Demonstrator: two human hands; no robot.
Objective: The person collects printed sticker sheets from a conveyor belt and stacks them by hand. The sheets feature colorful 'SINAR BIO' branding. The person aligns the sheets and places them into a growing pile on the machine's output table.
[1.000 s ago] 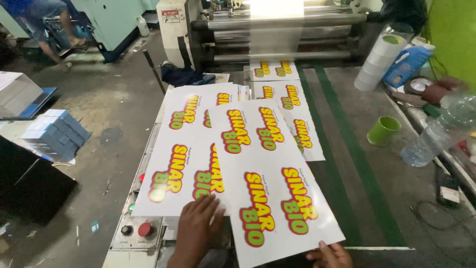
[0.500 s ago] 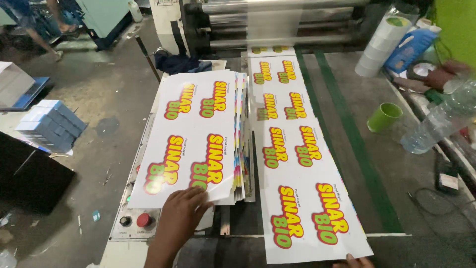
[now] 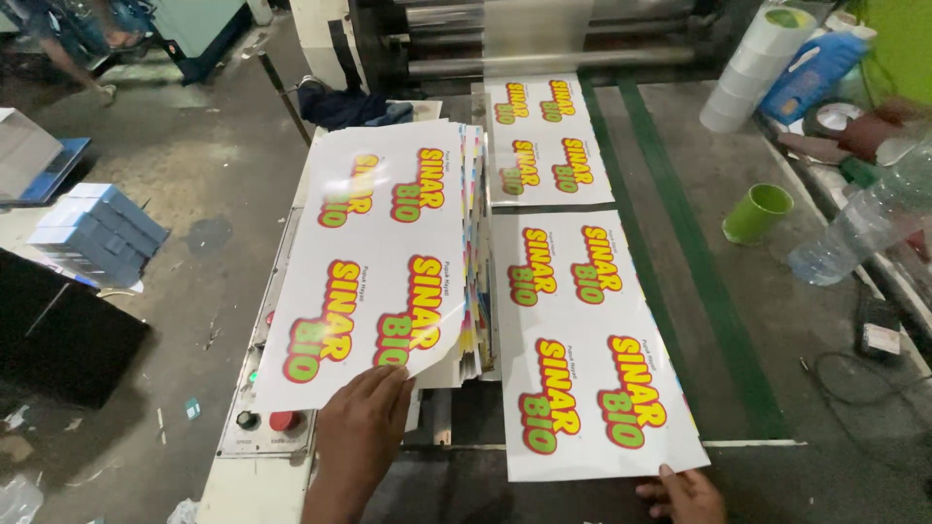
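Note:
A stack of white printed sheets point(image 3: 388, 252) with red, yellow and green lettering lies on the left of the machine table. My left hand point(image 3: 364, 427) presses flat on the near edge of the stack's top sheet. To the right a single printed sheet point(image 3: 582, 340) lies flat on the grey table. My right hand point(image 3: 684, 495) grips that sheet's near right corner at the bottom of the view. Beyond it another printed sheet point(image 3: 549, 141) comes out from the machine's rollers point(image 3: 524, 39).
A green cup point(image 3: 755, 213), a clear plastic bottle point(image 3: 854, 233), white paper rolls point(image 3: 752, 63) and a blue bag point(image 3: 811, 73) sit at the right. A control panel with a red button point(image 3: 283, 420) lies under the stack. Blue-white boxes point(image 3: 97, 228) rest on the floor left.
My left hand has slid the top sheet leftwards onto the stack and squared it. My right hand has drawn the single sheet nearer along the table. The view has shifted slightly.

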